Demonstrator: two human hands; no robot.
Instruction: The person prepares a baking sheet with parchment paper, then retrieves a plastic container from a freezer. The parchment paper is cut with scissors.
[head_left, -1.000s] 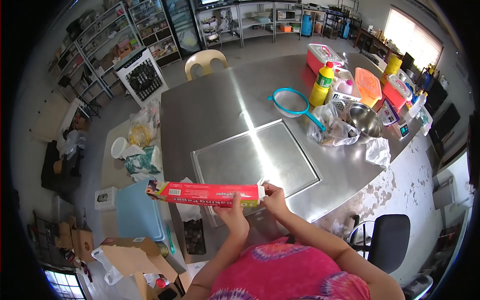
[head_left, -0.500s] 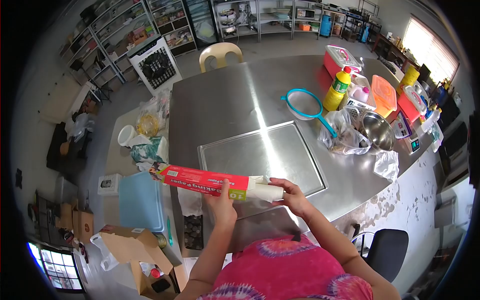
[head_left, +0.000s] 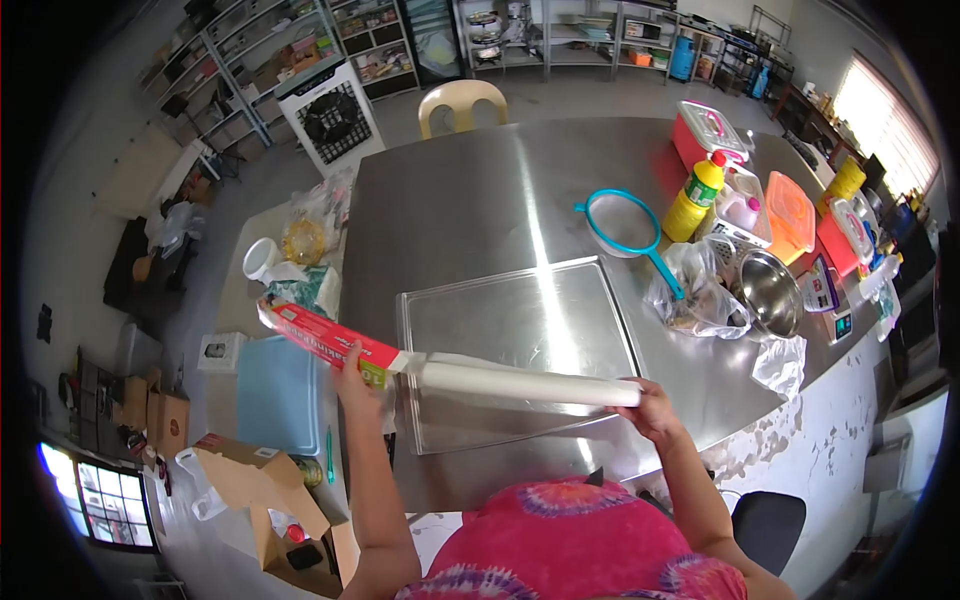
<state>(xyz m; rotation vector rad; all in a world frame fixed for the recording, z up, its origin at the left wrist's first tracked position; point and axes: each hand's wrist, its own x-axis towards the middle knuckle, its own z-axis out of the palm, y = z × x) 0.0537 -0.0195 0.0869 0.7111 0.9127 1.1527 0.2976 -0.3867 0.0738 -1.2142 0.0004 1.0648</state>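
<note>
White roll (head_left: 530,386) in curled right fingers (head_left: 648,402), red box (head_left: 322,335) (baking paper) in left fingers (head_left: 354,364).

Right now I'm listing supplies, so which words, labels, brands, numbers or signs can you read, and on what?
"Baking Pape": on the red box, its last letter unclear.
The number on the box's green patch: too blurred to read surely.
Yellow bottle label, lit display, other labels: too small to read.
White roll: no text visible.
</note>
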